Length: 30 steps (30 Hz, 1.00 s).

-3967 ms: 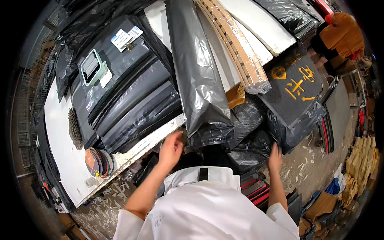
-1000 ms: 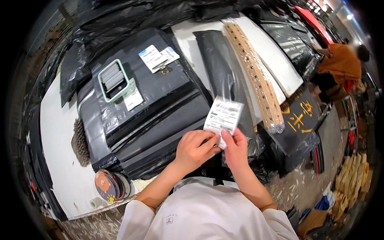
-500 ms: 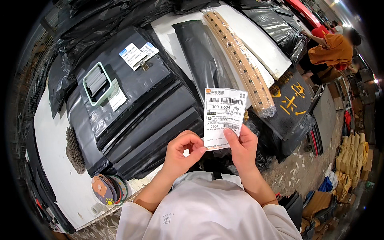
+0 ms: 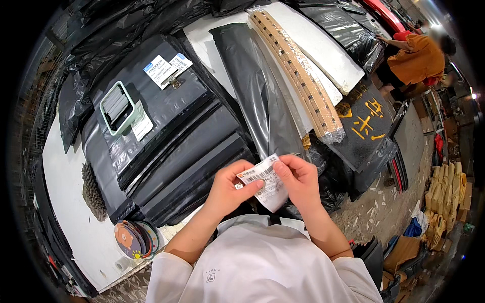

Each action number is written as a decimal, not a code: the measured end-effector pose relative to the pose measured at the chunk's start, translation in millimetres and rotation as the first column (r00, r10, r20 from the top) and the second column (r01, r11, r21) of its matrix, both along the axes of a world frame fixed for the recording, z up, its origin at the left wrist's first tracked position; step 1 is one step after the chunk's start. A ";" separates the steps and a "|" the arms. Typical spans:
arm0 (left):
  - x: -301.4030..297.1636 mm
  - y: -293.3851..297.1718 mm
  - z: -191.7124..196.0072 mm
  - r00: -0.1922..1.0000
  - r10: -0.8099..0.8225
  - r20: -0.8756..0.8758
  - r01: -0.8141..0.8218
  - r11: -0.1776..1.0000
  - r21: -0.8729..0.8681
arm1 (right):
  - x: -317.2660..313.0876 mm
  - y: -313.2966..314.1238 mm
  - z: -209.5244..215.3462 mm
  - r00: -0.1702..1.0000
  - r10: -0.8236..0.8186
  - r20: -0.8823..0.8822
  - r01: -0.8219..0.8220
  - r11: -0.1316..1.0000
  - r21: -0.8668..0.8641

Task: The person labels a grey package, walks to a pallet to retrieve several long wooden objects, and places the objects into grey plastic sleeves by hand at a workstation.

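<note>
A white shipping label (image 4: 270,188) with a barcode and print is held between both hands in front of my chest, tilted and slightly bent. My left hand (image 4: 230,188) pinches its left side, thumb on the printed face. My right hand (image 4: 299,181) grips the upper right corner between thumb and fingers. Just beyond the label lies a long black plastic-wrapped parcel (image 4: 250,91). To the left is a stack of flat black plastic-wrapped packages (image 4: 172,121), with more labels (image 4: 162,71) held by a metal clip (image 4: 175,83) on top.
A pale green tray (image 4: 132,121) of grey strips rests on the black packages. A wrapped cardboard bundle (image 4: 298,70) lies on the white table (image 4: 63,202). Round pieces (image 4: 132,239) and a grey-brown fuzzy item (image 4: 93,192) sit at left. Far right, a person in orange (image 4: 417,56) bends over.
The label has turned and tilted from upright. My left hand, earlier at its lower left corner, now pinches its left side; my right hand has moved to its top right corner.
</note>
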<state>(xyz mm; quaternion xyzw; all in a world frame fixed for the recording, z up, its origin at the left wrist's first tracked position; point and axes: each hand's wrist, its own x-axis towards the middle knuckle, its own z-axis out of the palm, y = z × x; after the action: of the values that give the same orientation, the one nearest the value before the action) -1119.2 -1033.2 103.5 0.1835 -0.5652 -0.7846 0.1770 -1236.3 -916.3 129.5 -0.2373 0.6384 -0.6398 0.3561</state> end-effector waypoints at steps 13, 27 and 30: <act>-1.6 -13.1 26.6 0.966 -0.243 -0.086 0.258 0.908 0.331 | -10.7 10.7 24.6 0.917 0.360 0.170 -0.378 0.921 0.095; -8.6 14.6 2.9 1.000 0.020 0.008 -0.019 0.993 -0.115 | -8.3 14.6 14.9 0.861 0.092 -0.499 -0.110 0.994 -0.006; 9.5 9.9 -25.0 0.992 0.091 0.082 -0.077 0.986 -0.151 | -44.3 8.2 16.0 0.651 0.052 -0.757 -0.185 0.978 -0.092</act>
<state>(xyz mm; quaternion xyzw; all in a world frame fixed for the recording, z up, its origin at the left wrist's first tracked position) -1109.7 -1023.4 78.5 0.2284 -0.6207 -0.7235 0.1977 -1280.6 -908.1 145.4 -0.5491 0.6576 -0.5093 0.0817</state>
